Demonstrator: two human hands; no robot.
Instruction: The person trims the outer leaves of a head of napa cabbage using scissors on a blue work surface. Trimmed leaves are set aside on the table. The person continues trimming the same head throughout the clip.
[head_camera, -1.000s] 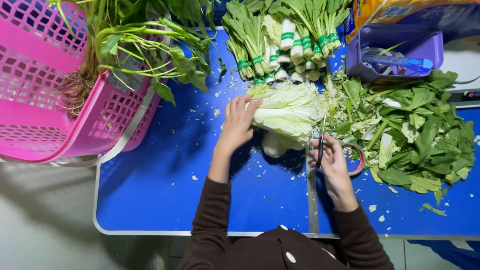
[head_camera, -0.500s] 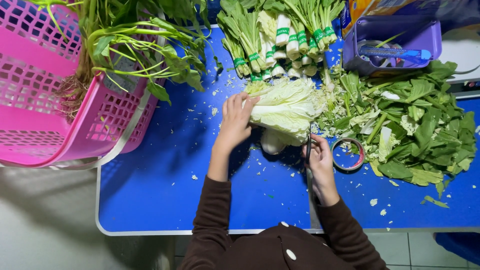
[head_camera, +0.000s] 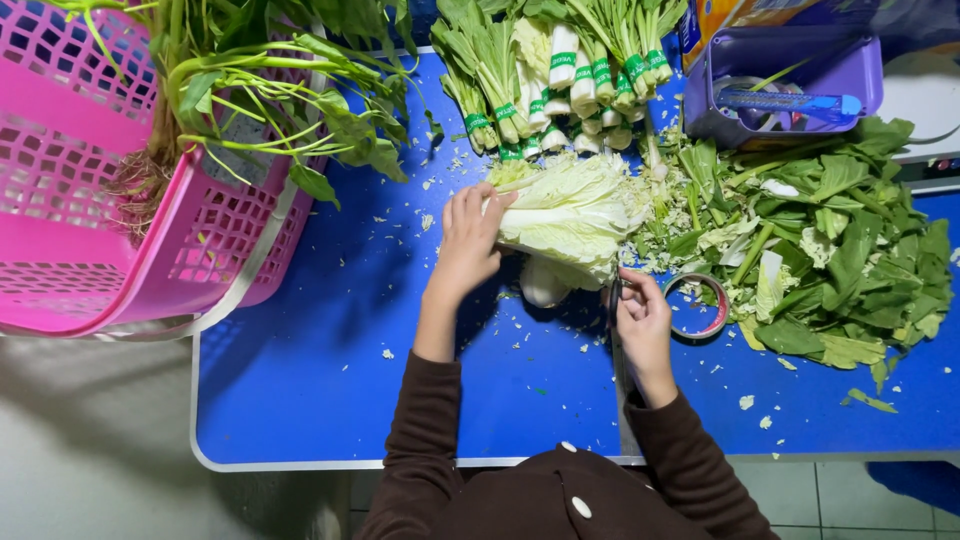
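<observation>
At the far left a pink plastic basket (head_camera: 90, 200) overhangs the edge of the blue table (head_camera: 320, 400) and is cut off by the frame on two sides; long-stemmed leafy greens with roots (head_camera: 250, 100) spill from it, their tops out of sight. The left hand (head_camera: 470, 235) lies flat on the napa cabbage (head_camera: 575, 210), fingers spread and pressing its leafy side, not closed around it. The cabbage lies on its side near the middle of the table, pale green and cream, crinkled leaves pointing away from the person, white base (head_camera: 545, 285) turned toward them; the base is partly shadowed. Behind it, bundled greens (head_camera: 560, 70) lie in a row, each tied with a green band bearing small white lettering; their tops are cropped by the frame. The right hand (head_camera: 640, 320) is closed around a thin blade-like tool (head_camera: 612, 300) just beside the cabbage base; the tool is mostly hidden by the fingers and I cannot tell its exact kind. Touching that hand's outer side lies a roll of tape (head_camera: 697, 305). Further right, a heap of trimmed green leaves (head_camera: 830, 250) covers the table; above it a purple plastic tray (head_camera: 790, 85) holds a blue utility knife (head_camera: 790, 102), with an orange-and-blue package (head_camera: 730, 15) behind, largely cut off.
</observation>
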